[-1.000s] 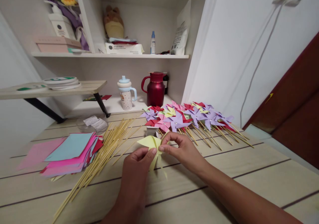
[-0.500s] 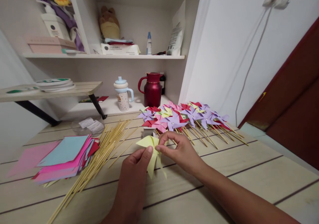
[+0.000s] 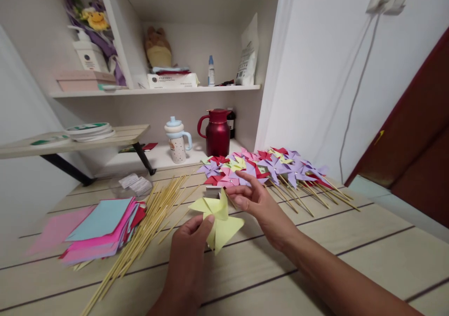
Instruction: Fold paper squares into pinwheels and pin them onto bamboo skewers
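While the left hand (image 3: 187, 255) pinches the yellow paper pinwheel (image 3: 218, 218) at its centre between thumb and fingers, the right hand (image 3: 261, 208) hovers just beside it with fingers spread and slightly curled, gripping nothing. The pinwheel is held a little above the surface, near the middle of its near half, with its blades fanning out to the left, up and lower right. Relative to the right hand, the pinwheel lies directly to the left, close to the fingertips; the left hand is the nearer one and has sole contact.

Just beyond the pinwheel sits a small box (image 3: 213, 192); whether the right thumb touches it cannot be determined. A loose bundle of bamboo sticks (image 3: 147, 222) lies to the left, long axes running from the near left edge toward the far middle. A stack of coloured paper squares (image 3: 98, 224) lies further left. Finished pinwheels on sticks (image 3: 273, 168) are heaped toward the far right edge of the surface (image 3: 351, 241).
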A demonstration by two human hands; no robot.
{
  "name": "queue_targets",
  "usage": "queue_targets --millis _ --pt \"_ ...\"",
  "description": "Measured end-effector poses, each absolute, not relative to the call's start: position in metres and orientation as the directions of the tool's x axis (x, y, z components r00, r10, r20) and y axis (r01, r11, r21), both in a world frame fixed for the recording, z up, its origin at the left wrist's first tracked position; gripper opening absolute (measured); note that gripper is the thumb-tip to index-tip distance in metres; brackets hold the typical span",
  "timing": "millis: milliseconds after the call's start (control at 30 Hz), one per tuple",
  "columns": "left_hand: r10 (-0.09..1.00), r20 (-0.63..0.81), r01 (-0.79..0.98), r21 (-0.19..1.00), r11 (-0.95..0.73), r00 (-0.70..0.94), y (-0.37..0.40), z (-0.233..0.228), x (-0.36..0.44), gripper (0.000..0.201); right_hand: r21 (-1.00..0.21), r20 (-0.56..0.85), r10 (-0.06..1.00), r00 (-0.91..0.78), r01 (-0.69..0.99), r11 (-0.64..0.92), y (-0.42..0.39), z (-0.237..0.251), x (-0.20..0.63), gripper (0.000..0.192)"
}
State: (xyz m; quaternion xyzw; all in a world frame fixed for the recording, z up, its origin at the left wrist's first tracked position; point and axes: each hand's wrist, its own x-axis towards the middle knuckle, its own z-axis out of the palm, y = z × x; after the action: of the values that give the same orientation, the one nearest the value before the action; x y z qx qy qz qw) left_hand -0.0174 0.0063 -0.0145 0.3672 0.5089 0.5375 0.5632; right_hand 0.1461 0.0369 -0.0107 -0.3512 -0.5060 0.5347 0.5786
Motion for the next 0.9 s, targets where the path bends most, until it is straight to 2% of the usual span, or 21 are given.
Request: queue_targets --millis 67,133,267,333,400,633,900 --pt "0.979 -0.189 -0.259 0.952 0.163 -0.076 0.007 -0.015 -0.018 0.030 -0.960 0.135 0.979 -0.149 -0.263 0.092 0.037 -0.012 0.144 0.075" --pt "0.977 -0.202 -0.266 0.947 0.179 -0.062 0.007 -0.015 -0.018 0.030 -0.971 0.103 0.975 -0.195 -0.232 0.056 0.036 -0.015 0.141 0.069" --pt "0.985 -0.160 -0.220 0.965 0.144 -0.059 0.005 -0.013 -0.019 0.026 -0.989 0.117 0.966 -0.230 -0.119 0.092 0.035 -0.019 0.136 0.045" --pt "0.990 -0.127 -0.182 0.977 0.115 -0.056 0.005 -0.011 -0.019 0.024 -0.990 0.119 0.964 -0.236 -0.097 0.099 0.034 -0.020 0.136 0.028" --pt "0.992 -0.111 -0.156 0.983 0.100 -0.066 0.004 -0.010 -0.018 0.023 -0.991 0.111 0.967 -0.231 -0.096 0.090 0.035 -0.020 0.137 0.020" --pt "0.991 -0.111 -0.126 0.987 0.102 -0.071 0.004 -0.009 -0.017 0.022 -0.989 0.096 0.969 -0.229 -0.128 0.068 0.036 -0.022 0.136 0.021" --pt "0.991 -0.133 -0.146 0.980 0.134 0.021 0.006 -0.017 -0.018 0.023 -0.997 0.054 0.981 -0.184 -0.058 0.044 0.036 -0.022 0.135 0.020"
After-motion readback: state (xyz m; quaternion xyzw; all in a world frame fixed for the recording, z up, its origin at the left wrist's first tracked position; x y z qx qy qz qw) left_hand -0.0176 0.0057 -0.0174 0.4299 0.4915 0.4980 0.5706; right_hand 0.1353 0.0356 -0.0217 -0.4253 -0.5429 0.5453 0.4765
